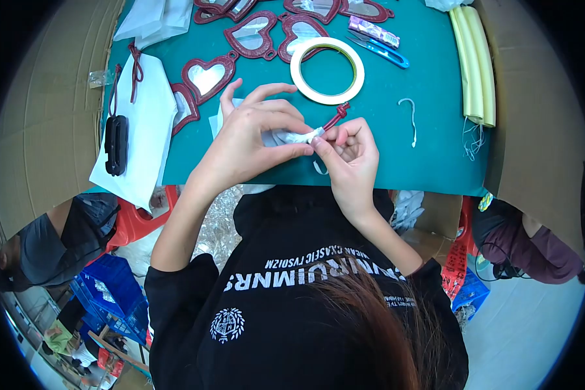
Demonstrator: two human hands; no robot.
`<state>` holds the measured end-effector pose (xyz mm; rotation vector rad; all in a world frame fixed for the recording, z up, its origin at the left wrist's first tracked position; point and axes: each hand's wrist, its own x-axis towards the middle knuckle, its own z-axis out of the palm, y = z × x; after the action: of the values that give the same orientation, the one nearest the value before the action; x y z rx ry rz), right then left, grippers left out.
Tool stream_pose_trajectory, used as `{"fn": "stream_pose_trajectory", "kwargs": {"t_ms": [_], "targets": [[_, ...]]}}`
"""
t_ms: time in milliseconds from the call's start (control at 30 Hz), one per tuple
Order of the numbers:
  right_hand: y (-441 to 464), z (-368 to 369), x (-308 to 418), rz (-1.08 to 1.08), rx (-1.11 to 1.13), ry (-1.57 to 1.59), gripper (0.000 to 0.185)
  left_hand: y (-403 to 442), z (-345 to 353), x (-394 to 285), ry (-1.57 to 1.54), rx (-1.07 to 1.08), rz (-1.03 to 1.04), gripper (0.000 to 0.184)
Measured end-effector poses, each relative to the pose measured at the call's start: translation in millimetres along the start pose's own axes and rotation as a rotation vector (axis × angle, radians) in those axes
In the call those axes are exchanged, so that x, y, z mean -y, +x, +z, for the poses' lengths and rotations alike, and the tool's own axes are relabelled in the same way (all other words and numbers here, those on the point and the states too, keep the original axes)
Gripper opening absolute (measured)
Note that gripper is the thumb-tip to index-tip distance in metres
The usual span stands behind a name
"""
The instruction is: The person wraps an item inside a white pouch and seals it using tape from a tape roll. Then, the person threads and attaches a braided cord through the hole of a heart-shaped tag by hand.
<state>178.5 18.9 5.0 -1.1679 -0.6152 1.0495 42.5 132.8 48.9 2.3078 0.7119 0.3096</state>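
Observation:
Between my two hands, near the front edge of the green table, is a small bundle in thin white wrapping (300, 137). A knotted dark red cord (337, 117) sticks out of its upper right end. My left hand (257, 133) pinches the bundle from the left between thumb and fingers, the other fingers raised. On the right end, where the cord comes out, my right hand (351, 153) pinches the wrapping with thumb and forefinger. What lies inside the wrapping is hidden. A pale sheet partly shows behind my left hand.
Beyond my hands lie a roll of tape (294, 68), heart-shaped red tags (208, 77), a blue cutter (387, 53) and a patterned purple box (374, 31). A white pouch (151, 117) with a black item (116, 146) is left. Yellow rolls (474, 71) and a white strip (412, 120) are right.

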Motion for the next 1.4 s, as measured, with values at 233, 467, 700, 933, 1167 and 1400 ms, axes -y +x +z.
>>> {"fn": "stream_pose_trajectory", "kwargs": {"t_ms": [233,467,700,933,1167,1400], "targets": [[-0.8,0.2,0.4,-0.039,-0.018,0.011,0.027,0.6,8.2,-5.6,-0.026,-0.082,-0.044,0.01],[-1.8,-2.5,0.0,-0.051,0.009,0.022,0.028,-0.4,8.6,-4.2,-0.146,-0.077,-0.157,0.012],[-3.3,-5.7,3.5,-0.079,0.064,-0.133,0.03,3.9,2.9,-0.8,-0.254,0.031,-0.212,0.015],[5.5,-10.9,3.3,-0.444,-0.063,-0.485,0.026,7.3,2.0,11.9,-0.626,0.094,-0.239,0.014],[3.5,-6.9,14.7,-0.447,-0.097,-0.671,0.014,5.3,-3.5,8.0,-0.351,0.051,-0.167,0.018],[-3.0,0.0,25.3,-0.274,-0.069,-0.573,0.007,1.4,6.6,3.7,-0.376,-0.064,-0.187,0.02]]}}
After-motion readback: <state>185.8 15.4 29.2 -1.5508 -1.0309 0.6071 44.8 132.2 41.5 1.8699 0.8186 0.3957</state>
